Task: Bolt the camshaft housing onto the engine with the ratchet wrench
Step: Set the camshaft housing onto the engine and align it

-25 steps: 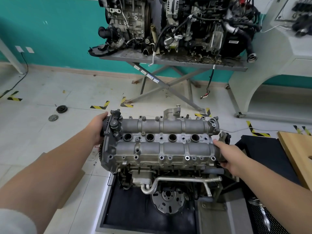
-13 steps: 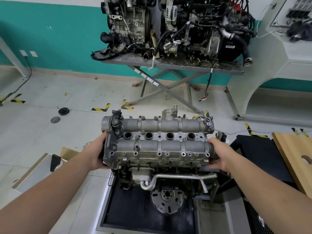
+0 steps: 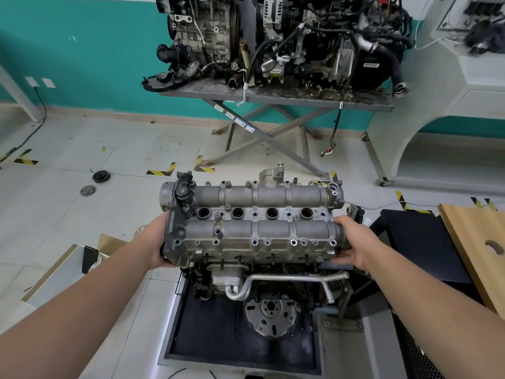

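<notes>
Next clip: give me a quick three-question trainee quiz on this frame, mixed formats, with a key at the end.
1. True or false: a ratchet wrench is on a bolt of the camshaft housing.
2. Where do the hands hold the housing?
A. both on the long near edge
B. one at each short end
C. one on top, one under the engine
3. Fill in: the row down the middle of the housing has ___ large round holes.

Key
1. False: no wrench shows, and the left hand and right hand are both on the housing.
2. B
3. four
</notes>
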`<state>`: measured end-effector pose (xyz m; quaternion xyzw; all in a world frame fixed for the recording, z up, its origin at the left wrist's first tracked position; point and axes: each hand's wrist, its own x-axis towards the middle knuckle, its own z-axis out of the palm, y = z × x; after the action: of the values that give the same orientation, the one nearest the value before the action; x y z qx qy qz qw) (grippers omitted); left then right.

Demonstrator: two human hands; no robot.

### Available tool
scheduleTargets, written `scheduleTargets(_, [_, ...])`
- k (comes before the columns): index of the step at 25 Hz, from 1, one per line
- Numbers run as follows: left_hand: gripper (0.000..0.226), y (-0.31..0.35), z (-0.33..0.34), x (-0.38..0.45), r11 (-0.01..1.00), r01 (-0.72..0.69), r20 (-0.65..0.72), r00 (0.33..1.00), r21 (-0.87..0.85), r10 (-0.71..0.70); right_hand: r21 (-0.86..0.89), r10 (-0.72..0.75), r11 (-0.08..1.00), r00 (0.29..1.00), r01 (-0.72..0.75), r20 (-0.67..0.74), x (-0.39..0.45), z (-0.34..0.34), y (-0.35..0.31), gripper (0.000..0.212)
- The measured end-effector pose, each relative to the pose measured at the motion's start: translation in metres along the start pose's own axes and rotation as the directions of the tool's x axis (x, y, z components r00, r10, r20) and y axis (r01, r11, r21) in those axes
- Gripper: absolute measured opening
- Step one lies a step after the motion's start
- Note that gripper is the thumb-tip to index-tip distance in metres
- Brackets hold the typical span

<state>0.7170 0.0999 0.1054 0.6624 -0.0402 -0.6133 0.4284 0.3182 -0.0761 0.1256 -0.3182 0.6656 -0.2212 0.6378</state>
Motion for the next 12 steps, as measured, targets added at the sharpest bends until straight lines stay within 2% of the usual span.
scheduleTargets(12, [0.065,0.0013,0.0008,-0.0006,1.000,-0.002,-0.025,1.000,-0.026,0.001,-0.043,0.019,0.999,0.999,-0.018,0.035,0.0083,-0.0084,0.0025,0.036])
